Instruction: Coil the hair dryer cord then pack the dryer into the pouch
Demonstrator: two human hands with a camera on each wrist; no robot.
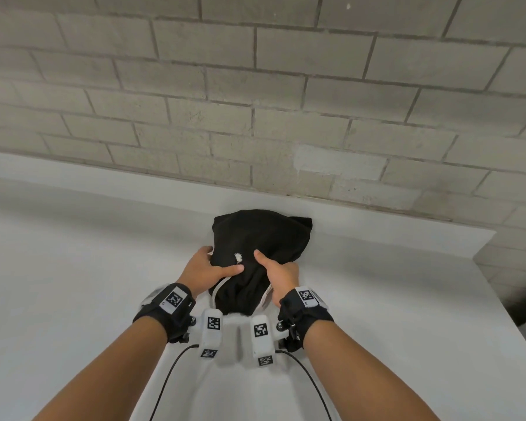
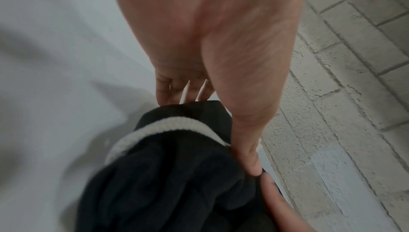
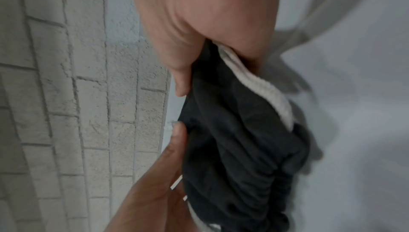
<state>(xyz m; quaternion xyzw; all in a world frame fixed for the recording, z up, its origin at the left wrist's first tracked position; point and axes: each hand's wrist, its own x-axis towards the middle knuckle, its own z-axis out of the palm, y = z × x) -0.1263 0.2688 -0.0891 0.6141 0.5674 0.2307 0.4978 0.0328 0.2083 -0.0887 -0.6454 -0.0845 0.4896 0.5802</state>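
Observation:
A bulging black pouch (image 1: 261, 238) lies on the white table (image 1: 73, 268), its gathered mouth toward me. My left hand (image 1: 208, 267) holds its left side, thumb on top beside a small white tag (image 1: 238, 258). My right hand (image 1: 278, 275) grips the right side near the mouth. In the left wrist view the left hand (image 2: 221, 60) lies along the pouch (image 2: 177, 183) by its cream drawstring (image 2: 168, 129). In the right wrist view the right hand (image 3: 199, 25) pinches the pouch fabric (image 3: 239, 139) and drawstring (image 3: 265, 92). The dryer and its cord are hidden.
A pale brick wall (image 1: 255, 101) rises just behind the pouch. The table's right edge (image 1: 498, 299) drops to a dark floor. Thin black cables (image 1: 170, 378) hang from the wrist cameras near me.

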